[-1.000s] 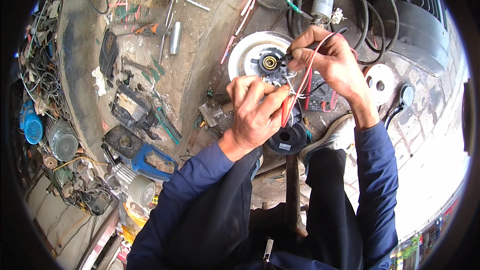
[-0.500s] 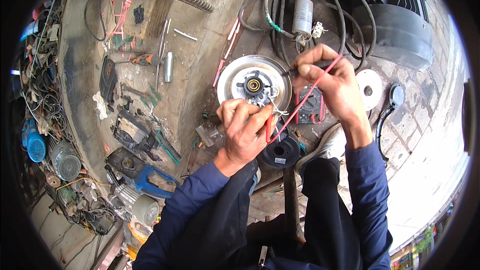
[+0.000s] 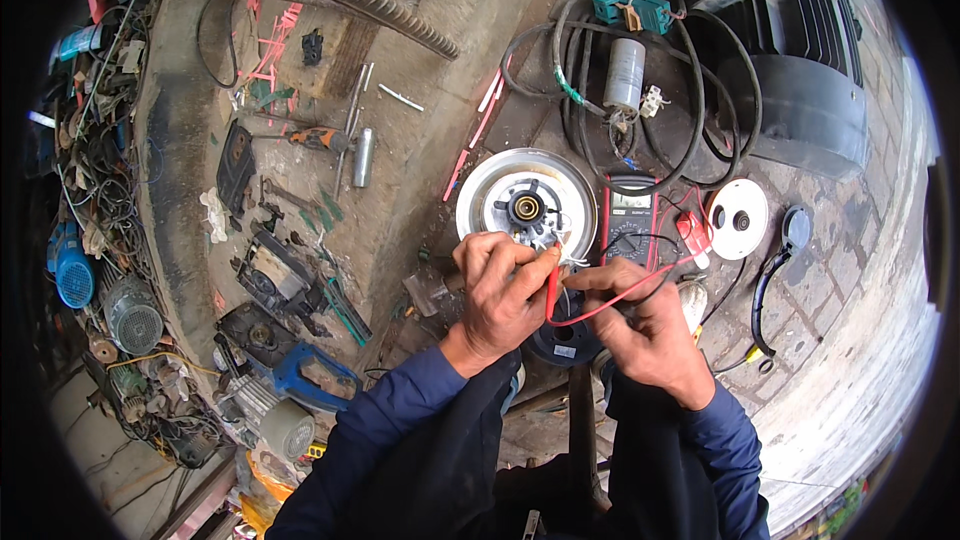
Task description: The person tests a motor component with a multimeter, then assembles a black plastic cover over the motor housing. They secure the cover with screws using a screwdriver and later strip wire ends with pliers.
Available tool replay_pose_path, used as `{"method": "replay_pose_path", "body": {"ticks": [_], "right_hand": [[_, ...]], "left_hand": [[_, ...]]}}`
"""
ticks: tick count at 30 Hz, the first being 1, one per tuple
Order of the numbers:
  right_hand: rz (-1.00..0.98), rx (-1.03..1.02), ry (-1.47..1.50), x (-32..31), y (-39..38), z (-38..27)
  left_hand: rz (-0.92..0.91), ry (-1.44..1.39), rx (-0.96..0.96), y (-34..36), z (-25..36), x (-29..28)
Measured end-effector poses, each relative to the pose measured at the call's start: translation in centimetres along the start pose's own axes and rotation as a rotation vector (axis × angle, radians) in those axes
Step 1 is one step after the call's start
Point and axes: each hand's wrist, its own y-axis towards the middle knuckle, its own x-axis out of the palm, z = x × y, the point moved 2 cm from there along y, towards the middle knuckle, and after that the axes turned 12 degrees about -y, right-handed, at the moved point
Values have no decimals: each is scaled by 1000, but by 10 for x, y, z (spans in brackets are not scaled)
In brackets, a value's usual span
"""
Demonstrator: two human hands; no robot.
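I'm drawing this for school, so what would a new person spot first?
Probably the shiny disc in the middle, just beyond the left grip, which holds a red probe. Next, perhaps, the big dark machine at the upper right. The blue handle at the lower left is bright too.
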Motion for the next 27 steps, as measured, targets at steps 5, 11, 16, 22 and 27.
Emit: {"method": "replay_pose_path", "body": {"ticks": [5, 11, 16, 22, 27], "right_hand": [[-1, -70, -56, 11, 4, -2], [45, -176, -245, 24, 7, 3], [89, -270, -350, 32, 7, 6], [280, -294, -221, 21, 4, 6], [411, -60, 73, 8, -3, 6]], "left_hand": [[6, -8, 7, -2, -2, 0], [-10, -10, -13, -3, -1, -2], [-7, -15, -18, -1, -1, -2], [24, -126, -95, -2, -3, -1], [24, -280, -145, -8, -8, -6]]}}
